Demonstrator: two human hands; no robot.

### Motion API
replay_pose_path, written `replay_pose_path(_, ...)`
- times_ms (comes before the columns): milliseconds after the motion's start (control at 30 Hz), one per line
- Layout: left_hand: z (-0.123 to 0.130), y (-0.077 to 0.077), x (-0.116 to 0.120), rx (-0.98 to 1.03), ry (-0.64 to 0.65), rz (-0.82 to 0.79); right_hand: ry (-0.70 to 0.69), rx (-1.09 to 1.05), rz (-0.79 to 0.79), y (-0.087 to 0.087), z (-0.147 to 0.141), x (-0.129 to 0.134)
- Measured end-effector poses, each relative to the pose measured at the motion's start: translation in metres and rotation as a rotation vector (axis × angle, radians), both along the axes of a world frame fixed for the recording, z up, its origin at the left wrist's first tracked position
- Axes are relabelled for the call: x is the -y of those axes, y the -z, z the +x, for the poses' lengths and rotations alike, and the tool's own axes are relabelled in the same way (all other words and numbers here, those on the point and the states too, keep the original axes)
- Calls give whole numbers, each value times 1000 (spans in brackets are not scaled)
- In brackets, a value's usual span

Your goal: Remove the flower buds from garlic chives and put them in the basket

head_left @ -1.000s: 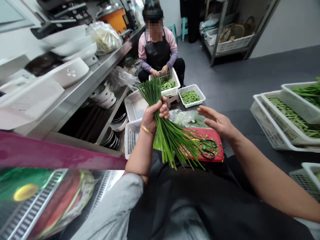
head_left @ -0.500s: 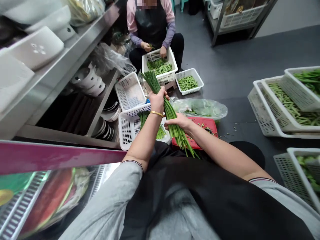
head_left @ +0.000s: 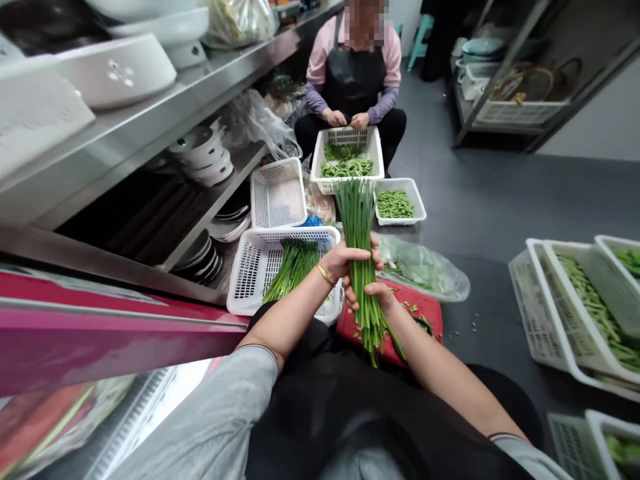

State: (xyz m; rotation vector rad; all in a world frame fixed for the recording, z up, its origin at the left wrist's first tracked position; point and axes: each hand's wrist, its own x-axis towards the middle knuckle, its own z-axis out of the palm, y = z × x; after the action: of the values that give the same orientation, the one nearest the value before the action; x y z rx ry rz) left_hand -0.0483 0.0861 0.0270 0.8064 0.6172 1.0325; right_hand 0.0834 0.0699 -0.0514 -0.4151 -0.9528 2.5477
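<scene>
A thick bunch of garlic chives (head_left: 361, 220) stands nearly upright before me, dark green tips up and paler stalk ends down. My left hand (head_left: 345, 259) is closed around its middle, the thumb across the front; a gold bracelet circles that wrist. Just below, my right hand (head_left: 377, 297) also wraps the stalks, fingers partly hidden behind them. Under the stalk ends lies a red board (head_left: 433, 310) strewn with green bits. More chives (head_left: 293, 270) lie in a white slotted basket (head_left: 245, 310) to the left of my hands.
Opposite me a person (head_left: 357, 73) sits with both hands over a basket of green beans (head_left: 347, 167). A smaller bean basket (head_left: 424, 217) and a plastic bag of greens (head_left: 445, 277) lie nearby. Stacked vegetable baskets (head_left: 543, 333) stand right; a steel shelf (head_left: 150, 113) with bowls runs left.
The chives have gone from slanted to nearly upright, with both hands still on them. My view has shifted left and up. The other person's hands have come together above their basket.
</scene>
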Motion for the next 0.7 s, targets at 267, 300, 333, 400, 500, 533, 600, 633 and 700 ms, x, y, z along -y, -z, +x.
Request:
replay_pose_path(267,-30,10,-43,-193,-314,-53,-19,167,61,40,-15,-16)
replay_pose_path(300,-46,5,-53,-263,-386,-30,-29,224,69,45,-13,-13)
replay_pose_path(333,-67,0,-62,-328,-473,2,-37,307,92,49,-10,-9)
replay_pose_path(400,-119,-9,-77,-463,-654,48,-43,521,200,60,3,1)
replay_pose_path(500,-197,-12,-80,-676,-885,124,-30,733,382,69,28,12)
replay_pose_path(533,-215,-11,-75,-709,-903,120,-29,754,416,69,35,13)
replay_pose_path(600,-233,-5,-62,-775,-877,92,2,774,495,59,44,6)
replay_pose_path(633,-233,0,-57,-794,-820,74,54,782,568,49,45,0)
replay_pose_path(700,-217,11,-50,-805,-655,53,240,789,806,16,41,-20)
